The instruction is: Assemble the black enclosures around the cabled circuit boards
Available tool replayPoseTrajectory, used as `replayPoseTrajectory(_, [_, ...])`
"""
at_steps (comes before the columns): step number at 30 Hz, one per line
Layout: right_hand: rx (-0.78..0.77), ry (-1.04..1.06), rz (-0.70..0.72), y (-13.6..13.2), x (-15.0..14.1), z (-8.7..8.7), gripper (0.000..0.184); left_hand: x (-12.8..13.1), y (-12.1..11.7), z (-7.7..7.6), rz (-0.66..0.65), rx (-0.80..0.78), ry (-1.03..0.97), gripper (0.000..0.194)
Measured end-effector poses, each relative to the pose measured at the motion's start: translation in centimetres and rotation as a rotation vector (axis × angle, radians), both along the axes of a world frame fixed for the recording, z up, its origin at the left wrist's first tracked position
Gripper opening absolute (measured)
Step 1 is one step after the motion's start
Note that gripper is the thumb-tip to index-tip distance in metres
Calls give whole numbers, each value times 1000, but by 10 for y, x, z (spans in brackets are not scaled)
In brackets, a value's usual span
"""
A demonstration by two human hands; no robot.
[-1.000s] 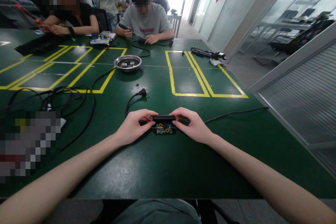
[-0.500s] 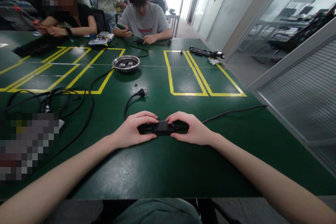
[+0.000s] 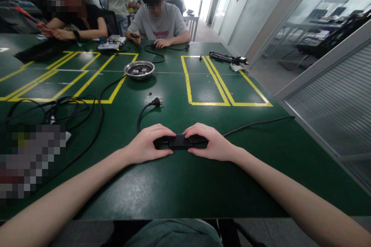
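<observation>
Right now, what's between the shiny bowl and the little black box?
The head view shows a black plug lying between the bowl and box; the left hand touches the box.

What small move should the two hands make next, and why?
Perhaps the left hand and right hand should gently squeeze the black case: both hold its ends, and it looks closed, but whether its seam is tight cannot be seen.

A shared workshop: people sit with tools at a green table (image 3: 185, 185) marked with yellow tape (image 3: 210, 104).
</observation>
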State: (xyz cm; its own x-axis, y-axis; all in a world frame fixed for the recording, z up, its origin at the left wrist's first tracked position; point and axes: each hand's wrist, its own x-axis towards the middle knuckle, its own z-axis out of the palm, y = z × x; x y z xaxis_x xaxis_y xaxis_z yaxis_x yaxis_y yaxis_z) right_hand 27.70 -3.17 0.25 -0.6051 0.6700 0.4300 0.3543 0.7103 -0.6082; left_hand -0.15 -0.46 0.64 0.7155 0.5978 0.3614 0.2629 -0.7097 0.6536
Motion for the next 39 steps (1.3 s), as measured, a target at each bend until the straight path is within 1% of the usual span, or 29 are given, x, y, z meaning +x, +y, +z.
replayPoseTrajectory(6, [67,-13,45,2,1,0,31,-1,0,0,0,20,25,30])
replayPoseTrajectory(11, [78,-89,38,2,1,-1,37,1,-1,0,30,45,48,26])
replayPoseTrajectory(16, [118,-146,7,1,-2,-1,31,3,-2,-1,66,86,54,23])
replayPoseTrajectory(20, [147,-221,-26,0,-4,-1,31,5,-1,-2,79,163,86,28])
replayPoseTrajectory(23, [139,-224,-16,0,-4,-1,30,6,-1,-2,95,201,123,32])
replayPoseTrajectory(25, [124,-211,-6,1,-3,-1,30,7,-2,-2,104,228,135,30])
replayPoseTrajectory(27, [125,-196,2,1,-4,-3,32,8,-2,-3,99,285,141,29])
replayPoseTrajectory(29, [154,-192,0,2,-4,-5,39,9,-2,-4,94,345,151,28])
replayPoseTrajectory(32, [207,-208,-19,2,-6,-9,46,9,-3,-6,98,379,164,28])
replayPoseTrajectory(35, [235,-241,-37,1,-7,-11,45,9,-3,-5,113,378,183,28])
replayPoseTrajectory(39, [250,-285,-48,2,-7,-11,39,9,-3,-5,119,382,212,23])
